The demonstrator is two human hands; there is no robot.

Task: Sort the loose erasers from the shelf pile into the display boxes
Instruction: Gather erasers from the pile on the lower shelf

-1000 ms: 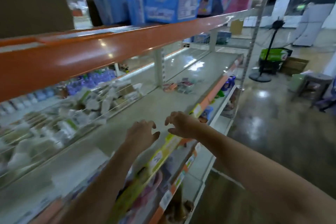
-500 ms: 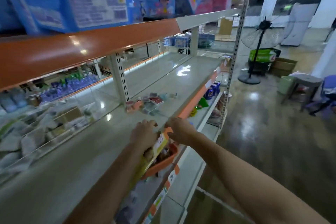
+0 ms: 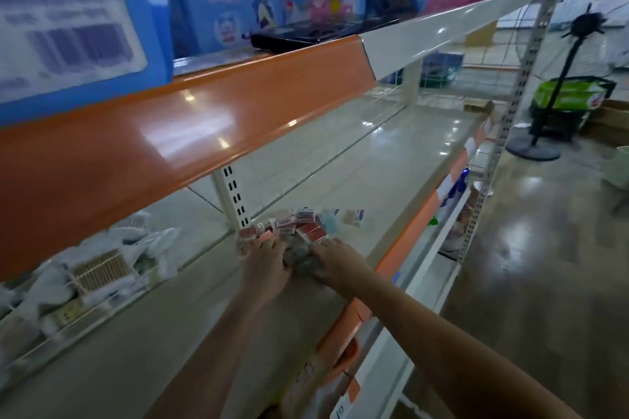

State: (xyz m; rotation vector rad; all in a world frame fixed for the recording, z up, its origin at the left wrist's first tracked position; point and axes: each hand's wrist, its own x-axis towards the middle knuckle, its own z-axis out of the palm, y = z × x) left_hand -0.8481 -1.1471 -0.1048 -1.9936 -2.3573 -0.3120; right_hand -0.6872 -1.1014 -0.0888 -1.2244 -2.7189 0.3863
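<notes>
At centre frame, both hands' fingers (image 3: 269,245) are blurred among the small red-and-white boxed erasers (image 3: 292,226), so any grip is unreadable, while the blurred white packets (image 3: 102,265) at lower left stay unidentifiable.

left hand (image 3: 269,269) bare | right hand (image 3: 335,262) bare | forearms unsleeved

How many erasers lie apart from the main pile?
2: a pale blue eraser at the pile's right edge and a beige-and-blue boxed eraser further right. Hands may hide others.
</notes>
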